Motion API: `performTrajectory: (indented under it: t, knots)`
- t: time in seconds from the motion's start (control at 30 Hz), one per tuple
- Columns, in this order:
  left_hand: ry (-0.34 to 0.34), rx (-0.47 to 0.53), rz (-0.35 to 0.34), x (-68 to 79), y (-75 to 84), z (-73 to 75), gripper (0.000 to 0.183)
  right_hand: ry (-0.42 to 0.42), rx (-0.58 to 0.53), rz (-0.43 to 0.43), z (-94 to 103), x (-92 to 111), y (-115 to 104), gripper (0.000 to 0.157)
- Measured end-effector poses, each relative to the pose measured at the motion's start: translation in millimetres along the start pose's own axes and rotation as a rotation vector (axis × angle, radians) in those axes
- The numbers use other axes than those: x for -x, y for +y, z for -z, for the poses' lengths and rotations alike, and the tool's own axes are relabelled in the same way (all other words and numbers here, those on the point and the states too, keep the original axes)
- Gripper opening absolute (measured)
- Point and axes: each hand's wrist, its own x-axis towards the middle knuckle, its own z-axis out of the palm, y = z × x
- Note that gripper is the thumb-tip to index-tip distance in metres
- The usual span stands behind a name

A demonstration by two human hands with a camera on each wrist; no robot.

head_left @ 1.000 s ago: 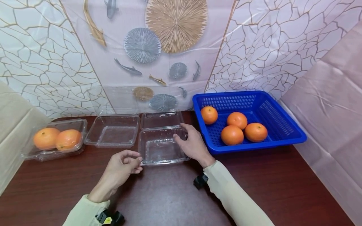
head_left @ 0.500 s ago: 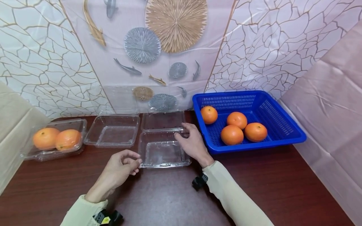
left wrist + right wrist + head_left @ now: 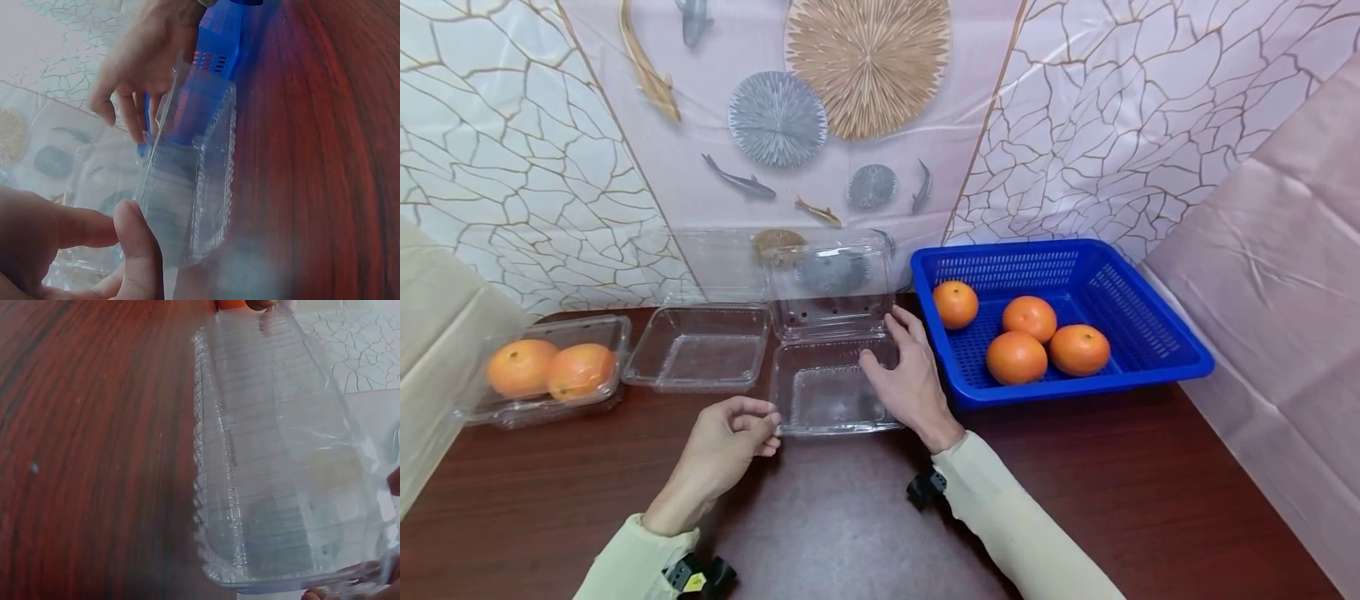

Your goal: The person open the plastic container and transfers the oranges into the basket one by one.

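A clear plastic clamshell container [image 3: 838, 431] sits in the middle of the table, its hinged lid [image 3: 829, 287] raised at the back and leaning toward the wall. At its front left corner, my left hand [image 3: 722, 442] pinches the rim between thumb and forefinger; the left wrist view shows this grip close up. My right hand [image 3: 916, 379] holds the right side, thumb over the inside and forefinger near the hinge corner. Through the clear plastic in the right wrist view, fingertips [image 3: 312, 594] show at the rim. No fruit lies in this container.
To the right stands a blue plastic basket [image 3: 1172, 367] with several oranges [image 3: 1017, 358]. A second open clear container [image 3: 696, 383] is on the left. Beyond it, a closed container [image 3: 617, 367] holds two oranges [image 3: 523, 367]. A patterned sheet [image 3: 850, 192] covers the wall behind.
The lid of the middle container has swung up from lying low at the back to standing raised against the wall. Both hands stay at its sides, shifting only slightly.
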Motion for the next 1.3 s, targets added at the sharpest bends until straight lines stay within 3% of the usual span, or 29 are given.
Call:
performTrajectory:
  t: [0.27, 0.53, 0.77, 1.03, 1.13, 1.3]
  knots:
    - [0.063, 0.068, -0.002, -8.0, 7.4, -12.2, 0.026, -0.102, 0.025, -0.063, 1.3, -4, 7, 0.075]
    - [0.161, 0.131, 0.023, -19.9, 11.4, -23.3, 0.026, -0.154, 0.068, -0.085, 1.4, -5, 10, 0.079]
    - [0.214, 0.232, 0.029, -29.0, 13.2, -36.5, 0.031, -0.17, 0.13, -0.064, 0.0, -3, 8, 0.084]
    - [0.244, 0.286, 0.032, -37.1, 16.8, -44.5, 0.031, -0.233, 0.321, 0.006, 0.4, 10, -11, 0.08]
    - [0.254, 0.302, 0.035, -39.3, 17.9, -46.9, 0.031, -0.207, 0.402, 0.023, -1.1, 14, -13, 0.073]
    - [0.261, 0.297, 0.033, -43.0, 20.3, -50.0, 0.029, -0.079, 0.51, 0.109, -4.9, 18, -9, 0.059]
